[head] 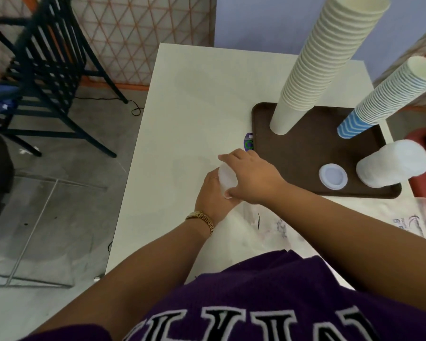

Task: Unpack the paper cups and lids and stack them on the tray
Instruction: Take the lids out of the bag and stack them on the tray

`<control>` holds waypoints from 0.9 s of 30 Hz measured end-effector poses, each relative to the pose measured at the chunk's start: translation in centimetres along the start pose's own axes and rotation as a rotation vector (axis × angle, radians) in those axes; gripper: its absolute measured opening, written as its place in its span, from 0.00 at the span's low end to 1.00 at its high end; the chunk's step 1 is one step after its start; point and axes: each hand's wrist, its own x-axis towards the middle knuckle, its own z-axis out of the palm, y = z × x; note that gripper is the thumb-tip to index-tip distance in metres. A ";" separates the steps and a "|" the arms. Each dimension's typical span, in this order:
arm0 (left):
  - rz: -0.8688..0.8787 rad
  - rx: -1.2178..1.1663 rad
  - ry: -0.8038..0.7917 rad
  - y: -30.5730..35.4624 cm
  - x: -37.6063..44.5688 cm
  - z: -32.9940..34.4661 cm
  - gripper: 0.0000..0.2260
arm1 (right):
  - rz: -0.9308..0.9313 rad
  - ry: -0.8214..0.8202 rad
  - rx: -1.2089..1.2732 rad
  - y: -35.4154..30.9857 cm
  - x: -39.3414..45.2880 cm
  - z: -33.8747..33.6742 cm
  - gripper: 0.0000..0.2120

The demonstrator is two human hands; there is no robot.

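Head view: both hands meet near the desk's middle, just left of the tray (305, 153). The right hand (251, 178) and left hand (213, 193) curl their fingers round a small lid stack (226, 179). Judged thin, light and slippery, it is best held by its rims. The hands hide most of it; its count is unclear.

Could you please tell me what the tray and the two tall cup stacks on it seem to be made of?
The tray looks like dark brown moulded plastic, matte, with rounded corners and a raised rim. The cream cup stack looks like uncoated-looking paper: dull, with rolled rims. The blue-patterned cup stack also seems paper, with a printed zigzag on the outside.
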 end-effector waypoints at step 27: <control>-0.192 0.020 0.164 -0.1 -0.6 2.5 0.40 | 0.467 0.043 2.220 13.7 -4.7 0.6 0.25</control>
